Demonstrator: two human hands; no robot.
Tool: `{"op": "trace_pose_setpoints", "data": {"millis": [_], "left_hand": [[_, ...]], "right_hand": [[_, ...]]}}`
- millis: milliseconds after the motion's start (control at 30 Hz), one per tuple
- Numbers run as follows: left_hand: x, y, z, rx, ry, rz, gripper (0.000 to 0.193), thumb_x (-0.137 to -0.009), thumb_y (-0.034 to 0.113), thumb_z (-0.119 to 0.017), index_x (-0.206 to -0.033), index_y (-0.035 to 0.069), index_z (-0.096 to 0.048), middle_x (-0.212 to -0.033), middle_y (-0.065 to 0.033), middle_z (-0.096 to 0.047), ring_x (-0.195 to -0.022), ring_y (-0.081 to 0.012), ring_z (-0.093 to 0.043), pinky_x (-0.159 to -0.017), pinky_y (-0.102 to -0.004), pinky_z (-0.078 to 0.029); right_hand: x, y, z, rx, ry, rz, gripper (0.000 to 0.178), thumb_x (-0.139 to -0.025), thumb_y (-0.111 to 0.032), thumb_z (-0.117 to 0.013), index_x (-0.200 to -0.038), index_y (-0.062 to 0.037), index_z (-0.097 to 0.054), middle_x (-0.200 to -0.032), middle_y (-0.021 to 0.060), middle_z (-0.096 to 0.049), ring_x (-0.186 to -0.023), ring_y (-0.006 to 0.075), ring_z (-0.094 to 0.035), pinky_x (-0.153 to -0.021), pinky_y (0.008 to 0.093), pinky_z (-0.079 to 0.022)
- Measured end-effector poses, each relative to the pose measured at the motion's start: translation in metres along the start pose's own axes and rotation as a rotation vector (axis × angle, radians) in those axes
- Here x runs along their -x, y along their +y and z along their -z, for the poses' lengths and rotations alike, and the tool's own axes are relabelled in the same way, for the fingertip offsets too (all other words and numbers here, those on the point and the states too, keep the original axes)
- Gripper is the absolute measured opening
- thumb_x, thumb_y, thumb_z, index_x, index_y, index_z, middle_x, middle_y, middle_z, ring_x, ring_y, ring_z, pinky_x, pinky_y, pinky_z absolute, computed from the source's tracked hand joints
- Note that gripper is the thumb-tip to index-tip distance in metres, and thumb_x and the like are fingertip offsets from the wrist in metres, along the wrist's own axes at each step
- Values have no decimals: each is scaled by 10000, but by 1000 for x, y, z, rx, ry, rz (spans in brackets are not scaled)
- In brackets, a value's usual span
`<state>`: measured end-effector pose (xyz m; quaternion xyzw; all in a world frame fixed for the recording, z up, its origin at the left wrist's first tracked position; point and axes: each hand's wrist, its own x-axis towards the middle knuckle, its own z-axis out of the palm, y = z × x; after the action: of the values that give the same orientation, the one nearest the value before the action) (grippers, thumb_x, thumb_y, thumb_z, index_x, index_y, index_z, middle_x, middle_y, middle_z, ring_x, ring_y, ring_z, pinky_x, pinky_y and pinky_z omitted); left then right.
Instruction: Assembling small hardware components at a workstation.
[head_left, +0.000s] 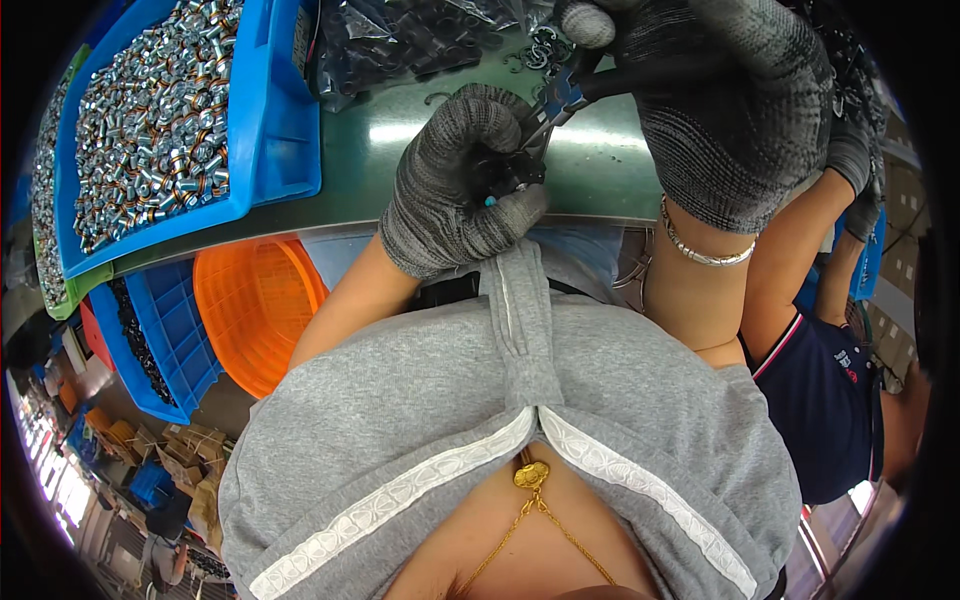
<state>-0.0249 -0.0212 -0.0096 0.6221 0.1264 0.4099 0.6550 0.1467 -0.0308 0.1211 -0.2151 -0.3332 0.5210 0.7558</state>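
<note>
The left hand (455,180), gloved, is closed around a small dark part (505,172) at the bench (400,150) edge. The right hand (720,90) is clenched on pliers (560,100) whose tip meets the part. It helps to brace the part firmly and keep the tip square, squeezing gently.
</note>
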Motion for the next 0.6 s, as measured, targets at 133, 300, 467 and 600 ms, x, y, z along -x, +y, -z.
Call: {"op": "trace_pose_setpoints", "data": {"millis": [133,300,467,600], "left_hand": [[0,-4,-6,145,36,-40,513,-732,28,-783,-1152,109,-500,-1156,-106,-567,-1031,-194,-595,-843,-336,-538],[3,-1,-2,159,20,-42,542,-743,-28,-749,-1206,106,-501,-1120,-71,-544,-1019,-168,-589,-817,-308,-549],[-8,3,4,66,-9,-79,577,-745,-28,-736,-1244,141,-497,-1086,-72,-552,-988,-199,-592,-840,-306,-546],[-28,36,6,-43,-56,-165,546,-742,-64,-699,-1207,150,-510,-1003,-74,-582,-938,-192,-608,-777,-283,-548]], "right_hand": [[0,1,6,216,-148,-44,675,-869,-34,-654,-1441,86,-316,-1033,125,-601,-724,200,-654,-610,261,-580],[1,12,-5,409,17,-98,718,-803,96,-665,-1443,36,-344,-1045,118,-615,-693,166,-645,-613,229,-570],[-9,-4,24,-209,-481,-15,511,-894,-160,-596,-1369,-14,-473,-1130,168,-596,-983,289,-619,-745,408,-574],[9,-89,82,129,231,184,269,-859,-98,-587,-1125,-77,-553,-914,64,-509,-756,153,-440,-644,296,-375]]}}
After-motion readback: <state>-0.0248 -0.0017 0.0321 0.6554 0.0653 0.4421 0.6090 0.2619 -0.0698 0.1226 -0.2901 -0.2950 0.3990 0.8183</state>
